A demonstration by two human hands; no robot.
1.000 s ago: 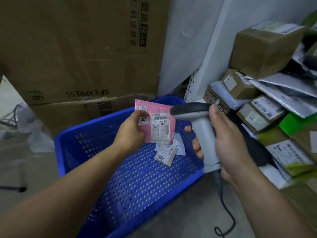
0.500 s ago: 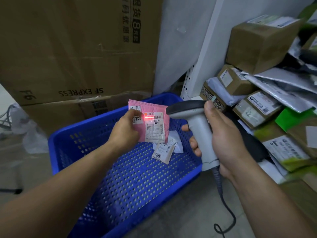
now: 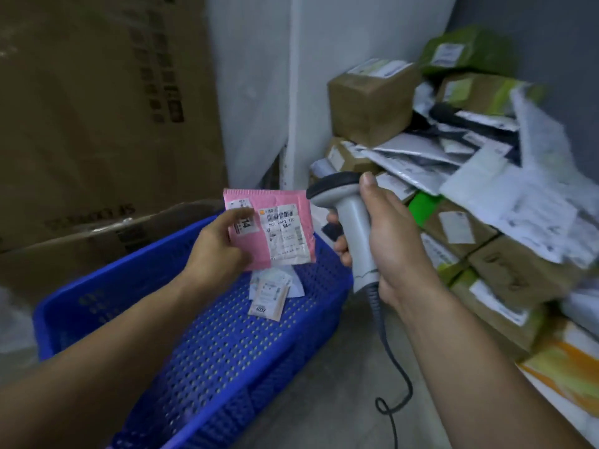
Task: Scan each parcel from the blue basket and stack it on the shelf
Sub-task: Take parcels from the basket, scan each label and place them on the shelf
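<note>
Left hand (image 3: pixel 217 251) pinches pink parcel (image 3: pixel 285 234); right hand (image 3: pixel 402 241) grips scanner (image 3: pixel 351 222) at its 3 o'clock. Risk: edge pinch may slip, parcel drops.

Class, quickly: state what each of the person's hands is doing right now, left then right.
Left hand: closed, pinching the flat pink plastic parcel with white labels.
Right hand: closed, gripping the grey handheld barcode scanner.

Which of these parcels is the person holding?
The pink parcel, pinched by the left hand above the blue basket. The small pale packets lie in the basket; the other parcels sit piled on the shelf.
</note>
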